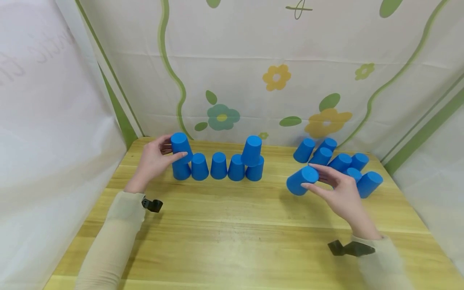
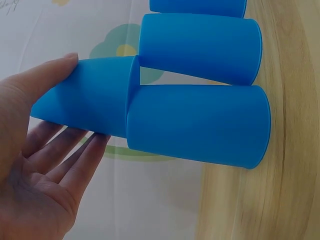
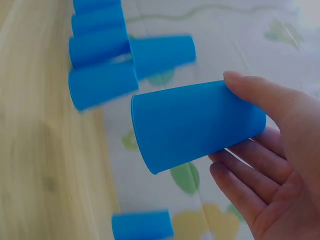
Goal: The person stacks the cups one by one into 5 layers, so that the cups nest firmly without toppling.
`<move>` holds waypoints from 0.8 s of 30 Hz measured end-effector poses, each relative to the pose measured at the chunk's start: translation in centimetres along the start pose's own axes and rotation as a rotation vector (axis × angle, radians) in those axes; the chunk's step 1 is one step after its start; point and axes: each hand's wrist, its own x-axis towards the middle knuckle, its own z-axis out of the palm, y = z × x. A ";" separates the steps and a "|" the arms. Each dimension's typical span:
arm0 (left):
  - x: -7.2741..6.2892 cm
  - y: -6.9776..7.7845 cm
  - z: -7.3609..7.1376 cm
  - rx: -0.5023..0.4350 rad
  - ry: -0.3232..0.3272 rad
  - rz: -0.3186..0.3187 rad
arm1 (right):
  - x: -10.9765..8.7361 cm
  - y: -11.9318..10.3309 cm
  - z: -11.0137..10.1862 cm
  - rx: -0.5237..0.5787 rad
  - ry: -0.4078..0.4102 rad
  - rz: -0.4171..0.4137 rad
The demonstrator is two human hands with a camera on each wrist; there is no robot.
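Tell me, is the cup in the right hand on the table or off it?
Off: the right hand holds the cup in the air. The right wrist view shows cloth between it and the table.

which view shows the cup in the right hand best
The right wrist view: the cup appears large and near the middle, with most of its side visible beyond the right hand. The head view shows it smaller and tilted, its closed end visible. The left wrist view does not show it.
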 end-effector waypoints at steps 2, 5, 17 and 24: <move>0.0 -0.1 0.0 -0.001 0.004 0.000 | 0.4 -0.7 0.9 0.022 -0.022 -0.029; -0.1 -0.2 0.1 -0.006 0.010 -0.009 | 0.9 -1.6 2.3 0.034 -0.060 -0.074; -0.1 0.0 0.0 -0.015 0.010 -0.039 | 2.5 -5.4 7.5 0.168 -0.214 -0.139; 0.0 -0.1 -0.1 -0.016 0.012 -0.038 | 4.0 -8.1 10.8 0.275 -0.279 -0.173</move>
